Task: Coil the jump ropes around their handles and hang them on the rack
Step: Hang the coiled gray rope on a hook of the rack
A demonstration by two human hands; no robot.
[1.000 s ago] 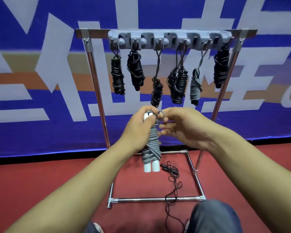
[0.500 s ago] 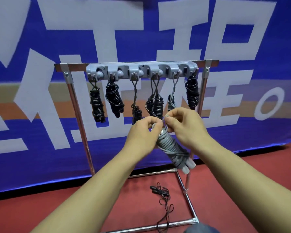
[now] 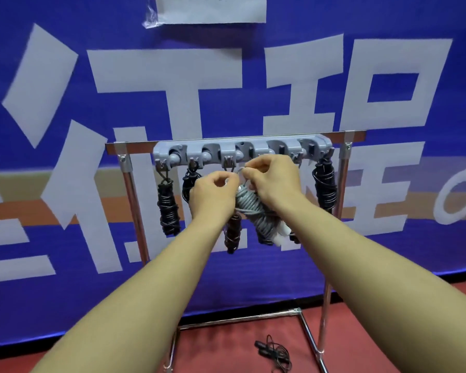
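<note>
The grey coiled jump rope [image 3: 249, 208] hangs tilted just below the rack's hook bar [image 3: 242, 150], its white handle ends [image 3: 280, 234] pointing down to the right, held between both hands in front of the middle hooks. The left hand [image 3: 213, 196] has its fingers curled round the top of the bundle, and the right hand [image 3: 273, 179] pinches the small rope loop [image 3: 241, 170] at the bundle's upper end, lifting it toward a hook. The coiling looks done, so the step in hand is probably the hanging; the next move calls for threading that loop over a free hook prong, likely the one beside hook [image 3: 228, 161], and easing the weight off without letting the wraps slip. The rack [image 3: 129, 184] already carries several black coiled ropes: 1 at the far left [image 3: 168, 211], 1 at the far right [image 3: 324, 185], and others partly hidden behind the hands, so I cannot count them all. On the red floor [image 3: 226, 354] inside the rack's base lies 1 loose black rope [image 3: 273, 352], not yet coiled. A blue banner [image 3: 65, 76] fills the background.
</note>
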